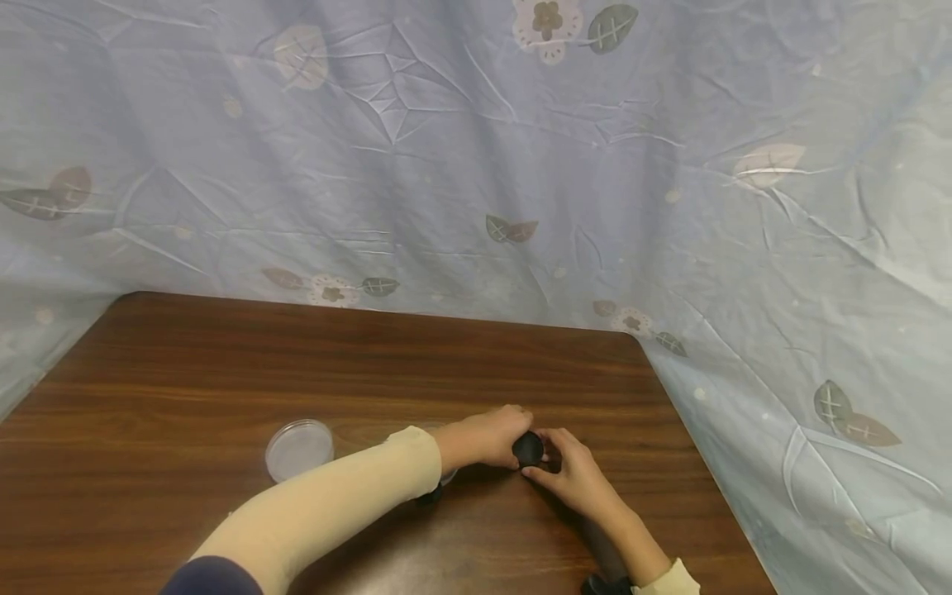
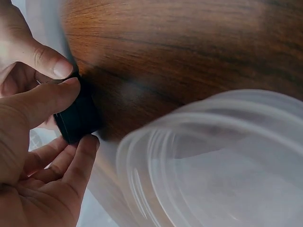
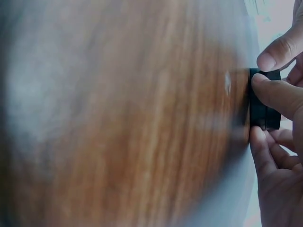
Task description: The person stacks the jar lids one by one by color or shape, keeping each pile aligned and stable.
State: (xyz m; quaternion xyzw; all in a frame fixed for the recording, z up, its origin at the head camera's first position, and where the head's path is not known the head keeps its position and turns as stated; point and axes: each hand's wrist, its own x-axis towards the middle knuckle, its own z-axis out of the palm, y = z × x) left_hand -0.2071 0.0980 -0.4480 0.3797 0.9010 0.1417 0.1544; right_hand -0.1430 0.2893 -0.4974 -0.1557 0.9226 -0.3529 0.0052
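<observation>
A small black round piece (image 1: 528,449), shaped like a short cylinder with a seam round its side, sits between both hands at the table's right half. My left hand (image 1: 487,436) pinches it from the left, its thumb on one side and its fingertips on the other in the left wrist view. From the right, my right hand (image 1: 571,471) grips the same piece with thumb and fingers, as the right wrist view shows. The piece (image 3: 264,101) stands low, close over the wood. Part of it is covered by the fingers.
A clear round dish (image 1: 300,449) lies on the brown wooden table (image 1: 357,355), left of the hands. Another clear round container (image 2: 227,161) is close by the left hand, mostly hidden under the left forearm in the head view. Patterned cloth (image 1: 446,165) hangs round the table.
</observation>
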